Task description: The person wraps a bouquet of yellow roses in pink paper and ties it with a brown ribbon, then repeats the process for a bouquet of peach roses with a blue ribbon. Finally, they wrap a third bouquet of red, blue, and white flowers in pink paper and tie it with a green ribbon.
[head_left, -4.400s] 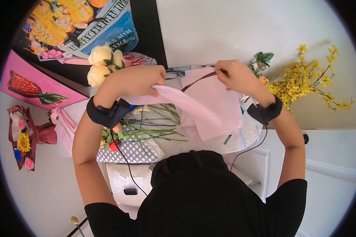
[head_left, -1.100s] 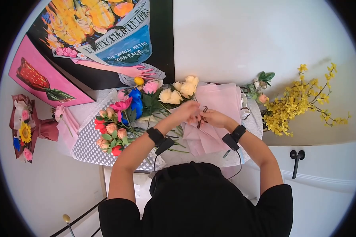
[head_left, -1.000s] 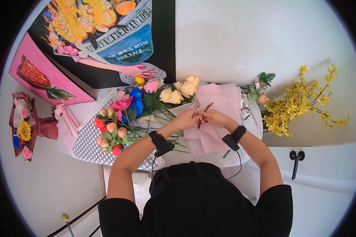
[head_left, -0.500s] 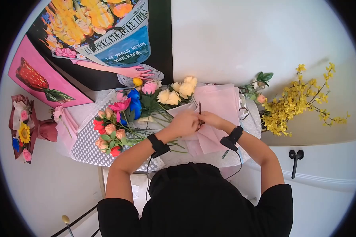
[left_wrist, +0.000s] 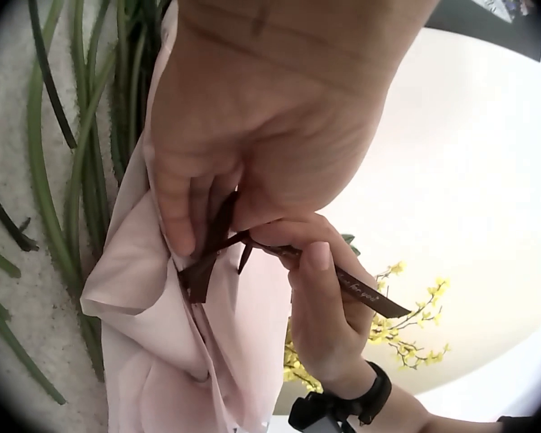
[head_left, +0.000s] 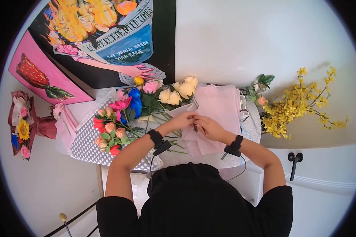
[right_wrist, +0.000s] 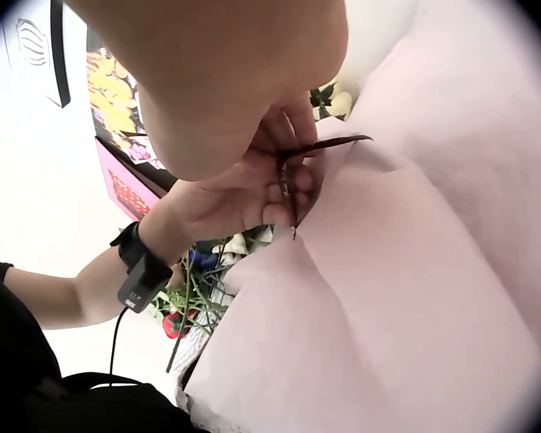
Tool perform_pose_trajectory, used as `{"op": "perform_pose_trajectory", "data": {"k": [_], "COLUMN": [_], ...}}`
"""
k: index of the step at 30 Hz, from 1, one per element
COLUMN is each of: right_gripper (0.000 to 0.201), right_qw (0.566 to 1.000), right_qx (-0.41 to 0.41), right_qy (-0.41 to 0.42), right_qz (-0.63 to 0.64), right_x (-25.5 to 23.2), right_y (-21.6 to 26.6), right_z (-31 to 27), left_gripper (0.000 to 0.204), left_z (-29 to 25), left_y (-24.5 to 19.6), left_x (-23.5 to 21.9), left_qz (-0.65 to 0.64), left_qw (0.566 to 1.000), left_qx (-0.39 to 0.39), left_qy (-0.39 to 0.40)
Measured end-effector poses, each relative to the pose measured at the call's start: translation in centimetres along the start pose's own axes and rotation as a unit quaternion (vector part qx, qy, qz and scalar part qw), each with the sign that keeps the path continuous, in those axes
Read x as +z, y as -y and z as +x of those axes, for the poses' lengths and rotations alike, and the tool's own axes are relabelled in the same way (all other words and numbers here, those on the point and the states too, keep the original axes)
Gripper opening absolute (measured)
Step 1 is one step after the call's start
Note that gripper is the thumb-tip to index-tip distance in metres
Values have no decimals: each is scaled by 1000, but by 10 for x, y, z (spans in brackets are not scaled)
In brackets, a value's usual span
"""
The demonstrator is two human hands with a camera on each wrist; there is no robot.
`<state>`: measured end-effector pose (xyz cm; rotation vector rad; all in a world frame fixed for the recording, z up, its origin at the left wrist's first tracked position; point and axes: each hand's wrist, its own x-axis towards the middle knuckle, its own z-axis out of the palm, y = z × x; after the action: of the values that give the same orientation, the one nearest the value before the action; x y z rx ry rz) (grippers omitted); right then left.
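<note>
My left hand (head_left: pixel 184 119) and right hand (head_left: pixel 209 127) meet over the pink wrapping paper (head_left: pixel 219 102), which is gathered into folds beneath them. A dark brown ribbon (left_wrist: pixel 356 289) with light lettering passes between the hands and crosses itself at the gathered paper. In the left wrist view, my right thumb and fingers (left_wrist: pixel 320 280) pinch the ribbon, and one end sticks out beyond them. My left fingers curl at the crossing, with ribbon between them and the thumb. In the right wrist view, one ribbon end (right_wrist: pixel 334 143) points out over the paper.
Cream roses (head_left: pixel 180 91) lie behind the left hand. Green stems (head_left: pixel 162 118), peach roses (head_left: pixel 110 128) and a blue flower (head_left: pixel 136 102) lie to the left. Yellow blossom branches (head_left: pixel 284 114) stand at the right. Paintings (head_left: pixel 122 43) lean at the back left.
Earlier the left hand held up a paper edge while the right pinched the ribbon farther back. Both hands have since come together at the paper's folds, and their fingers keep shifting around the ribbon.
</note>
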<state>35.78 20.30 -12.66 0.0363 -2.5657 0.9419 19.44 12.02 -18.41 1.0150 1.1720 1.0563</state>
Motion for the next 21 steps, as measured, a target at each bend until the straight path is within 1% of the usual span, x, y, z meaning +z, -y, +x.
{"op": "perform_pose_trajectory", "data": {"k": [1,2,3,4,5,6,7,8,9,10,11,12,13,14,15,16,17,18,19,20,21], "right_gripper": [9,9,9,9,8,8,8,9,10,10,13,16,16,20,23,23,26,28,28,28,28], "right_qw": [1000,999,998,998,994,986,986,988,986,986,977,964,964,954,944,944,940,921,921,879,812], "right_qx": [0,21,43,45,85,125,126,142,157,157,208,258,259,290,320,319,341,358,359,368,366], "right_qy": [0,4,8,8,-22,-52,-52,-50,-47,-45,-17,12,11,23,35,37,-10,-56,-55,-52,-48], "right_qz": [0,25,49,49,71,93,93,30,-33,-33,-48,-63,-63,-70,-77,-76,32,140,141,300,451], "right_x": [0,-1,-2,-3,-4,-4,-5,-5,-5,-5,-5,-5,-6,-8,-8,-7,-4,-2,-5,-11,-16], "right_y": [-1,-2,-3,-2,1,2,0,-5,-10,-14,-18,-23,-28,-33,-38,-43,-47,-50,-45,-36,-32], "right_z": [0,0,-1,-1,-2,-2,-4,-8,-12,-15,-19,-23,-26,-29,-31,-33,-35,-38,-35,-28,-24], "left_gripper": [21,21,21,19,17,17,17,17,17,15,13,13,11,10,10,8,6,6,6,6,6], "left_z": [-1,-2,-3,-5,-7,-10,-13,-16,-19,-24,-28,-31,-35,-36,-37,-38,-39,-39,-39,-37,-35], "left_y": [-2,-4,-7,-13,-18,-20,-19,-19,-19,-19,-21,-22,-27,-30,-30,-30,-29,-29,-30,-31,-32], "left_x": [-1,-1,-3,-4,-5,-5,-6,-7,-8,-10,-11,-14,-17,-19,-18,-18,-18,-17,-16,-14,-13], "left_qz": [-15,-30,-30,14,57,56,83,110,108,309,491,491,604,700,700,709,718,718,725,733,732], "left_qw": [1000,998,998,998,996,996,995,992,992,939,829,829,739,630,630,615,600,601,597,593,593], "left_qx": [-17,-35,-35,-45,-54,-55,-28,-2,-2,133,260,259,298,329,329,336,343,341,330,319,319], "left_qy": [-16,-32,-31,-41,-50,-49,-54,-59,-59,-65,-66,-66,4,73,72,76,80,80,90,100,100]}}
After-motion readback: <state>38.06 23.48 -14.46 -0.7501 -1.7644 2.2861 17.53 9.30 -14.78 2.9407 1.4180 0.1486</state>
